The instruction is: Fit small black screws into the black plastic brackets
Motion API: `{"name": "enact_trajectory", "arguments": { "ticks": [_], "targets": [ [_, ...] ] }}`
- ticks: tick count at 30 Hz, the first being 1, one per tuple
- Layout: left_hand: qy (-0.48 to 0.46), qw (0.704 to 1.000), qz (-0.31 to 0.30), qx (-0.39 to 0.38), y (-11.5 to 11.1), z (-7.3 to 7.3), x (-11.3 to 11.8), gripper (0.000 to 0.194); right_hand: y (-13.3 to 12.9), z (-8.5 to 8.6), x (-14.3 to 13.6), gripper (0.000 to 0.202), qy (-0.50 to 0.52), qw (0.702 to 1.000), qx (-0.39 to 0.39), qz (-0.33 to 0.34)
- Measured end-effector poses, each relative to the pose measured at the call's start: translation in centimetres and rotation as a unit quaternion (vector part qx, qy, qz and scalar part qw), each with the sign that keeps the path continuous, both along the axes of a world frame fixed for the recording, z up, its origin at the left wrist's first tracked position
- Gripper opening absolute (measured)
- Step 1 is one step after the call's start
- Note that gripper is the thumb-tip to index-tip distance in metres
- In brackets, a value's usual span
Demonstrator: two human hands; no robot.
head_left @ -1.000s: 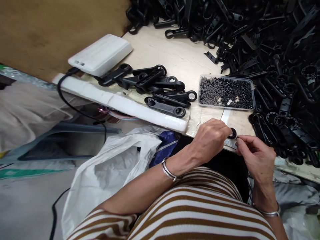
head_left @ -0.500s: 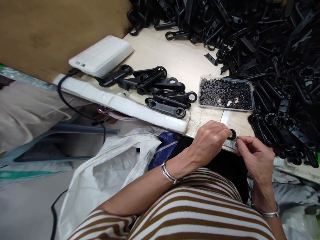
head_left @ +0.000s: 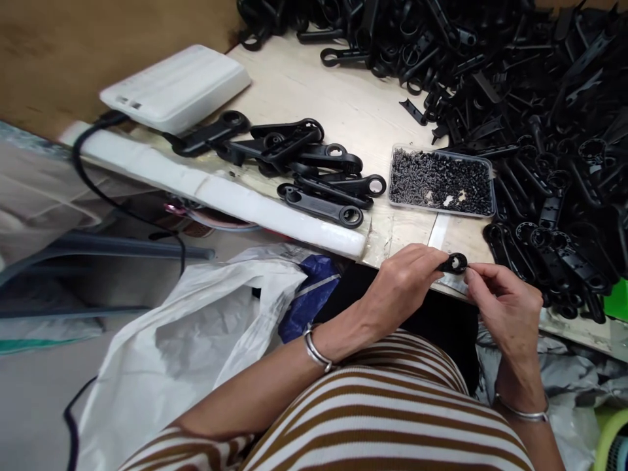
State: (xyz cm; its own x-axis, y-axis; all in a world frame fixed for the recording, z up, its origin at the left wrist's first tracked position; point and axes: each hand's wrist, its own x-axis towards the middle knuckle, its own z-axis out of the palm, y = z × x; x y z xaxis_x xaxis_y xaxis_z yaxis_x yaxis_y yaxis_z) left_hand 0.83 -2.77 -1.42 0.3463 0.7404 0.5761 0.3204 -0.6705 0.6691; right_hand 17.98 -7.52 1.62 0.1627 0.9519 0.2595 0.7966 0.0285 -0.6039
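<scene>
My left hand [head_left: 400, 284] is closed around a black plastic arm with a ring-shaped end [head_left: 457, 263]; only the ring end shows past my fingers. Close to that ring, my right hand [head_left: 505, 294] pinches with thumb and forefinger; what lies between them, if anything, is too small to make out. Just beyond my hands sits a clear plastic box [head_left: 441, 212] of tiny springs and small black pieces. To its left is a small pile of black arms with ring ends [head_left: 324, 208].
A large heap of black plastic parts [head_left: 510, 85] covers the back and right of the wooden table [head_left: 314, 78]. A white power bank [head_left: 181, 85] with a black cable [head_left: 83, 170] lies at the left. White foam [head_left: 220, 196] lines the front edge, above a white plastic bag [head_left: 191, 333].
The black arm in my left hand has turned, so its ring end shows more fully. My left hand has shifted slightly left, and the view has moved a little.
</scene>
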Motion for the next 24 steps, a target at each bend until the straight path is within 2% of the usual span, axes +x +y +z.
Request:
{"name": "enact_trajectory", "arguments": {
  "ticks": [6, 14, 19, 21, 24],
  "targets": [
    [-0.009, 1.0, -0.003, -0.004, 0.0, -0.3, 0.1, 0.014, 0.4, 0.2, -0.2, 0.016, -0.085, 0.995, 0.02, 0.053],
    [-0.024, 1.0, -0.003, 0.0, -0.1, -0.5, 0.2, 0.014, 0.7, 0.6, -1.0, 0.011, -0.142, 0.984, 0.02, 0.103],
    [-0.03, 0.999, -0.008, -0.006, 0.0, -0.6, 0.2, 0.012, 0.8, 0.9, -1.8, 0.013, -0.195, 0.976, 0.003, 0.094],
    [-0.031, 0.999, -0.008, -0.01, 0.0, -0.7, 0.2, 0.011, 0.8, 1.0, -1.8, 0.014, -0.178, 0.981, -0.02, 0.078],
    [-0.037, 0.999, -0.007, -0.01, 0.0, -0.8, 0.2, 0.011, 0.9, 1.4, -1.4, 0.016, -0.077, 0.991, -0.083, 0.071]
  ]
}}
